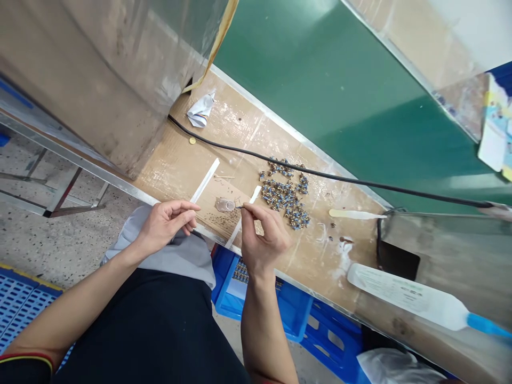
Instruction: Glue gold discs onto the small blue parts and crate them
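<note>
Over the table's front edge, my left hand point(170, 224) is closed, thumb against curled fingers; whatever it holds, if anything, is hidden. With thumb and forefinger, my right hand point(266, 234) pinches a small dark thin piece point(239, 207), too small to name. Just left of its tip stands a small clear plastic cup point(226, 205) on a cardboard sheet point(212, 205). Tiny dark bits point(220, 218) are scattered in front of the cup. Beyond my right hand lies a loose pile of small blue-and-brass parts point(284, 194). A thin stick point(224, 176) rests behind the cup.
A black cable point(256, 154) crosses the table behind the parts. To the right are a white plastic bottle point(408, 296) with a blue cap and a pale flat stick point(356, 214). Crumpled paper point(201, 109) lies at the back left. Blue trays point(296, 314) sit below the edge.
</note>
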The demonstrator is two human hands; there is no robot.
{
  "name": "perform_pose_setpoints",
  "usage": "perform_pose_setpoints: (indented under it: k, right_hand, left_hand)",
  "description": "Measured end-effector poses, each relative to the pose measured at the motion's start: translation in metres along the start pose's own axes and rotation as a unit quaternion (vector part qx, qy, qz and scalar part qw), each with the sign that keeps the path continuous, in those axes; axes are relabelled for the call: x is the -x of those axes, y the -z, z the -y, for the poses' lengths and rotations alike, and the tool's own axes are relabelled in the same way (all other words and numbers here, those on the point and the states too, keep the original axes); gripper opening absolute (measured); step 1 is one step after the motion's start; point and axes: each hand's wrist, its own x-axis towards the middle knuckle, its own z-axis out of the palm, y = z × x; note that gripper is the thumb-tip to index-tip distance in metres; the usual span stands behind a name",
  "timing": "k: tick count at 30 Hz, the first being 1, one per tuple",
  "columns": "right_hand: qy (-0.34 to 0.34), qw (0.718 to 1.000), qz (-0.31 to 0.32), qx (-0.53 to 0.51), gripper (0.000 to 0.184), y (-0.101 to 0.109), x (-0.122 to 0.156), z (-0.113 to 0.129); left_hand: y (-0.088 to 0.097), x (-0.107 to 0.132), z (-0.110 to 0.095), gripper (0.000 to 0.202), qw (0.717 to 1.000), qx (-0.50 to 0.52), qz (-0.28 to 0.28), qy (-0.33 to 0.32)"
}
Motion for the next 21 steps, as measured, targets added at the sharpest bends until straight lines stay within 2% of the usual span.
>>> perform_pose_setpoints:
  k: [6, 11, 21]
  right_hand:
    - [-0.032, 0.999, -0.011, -0.007, 0.011, 0.0051, -0.0012, 0.0011]
    - [-0.012, 0.998, 0.033, -0.05, 0.014, 0.0062, -0.0012, -0.0008]
    - [-0.007, 0.998, 0.046, -0.045, 0.017, 0.008, -0.0024, -0.0016]
  left_hand:
    - [-0.0007, 0.0007, -0.0011, 0.031, 1.0, 0.003, 0.001, 0.001]
    - [-0.0004, -0.0002, -0.0007, 0.032, 1.0, 0.008, 0.004, 0.005]
    - [0.0007, 0.0004, -0.0009, 0.03, 1.0, 0.007, 0.009, -0.001]
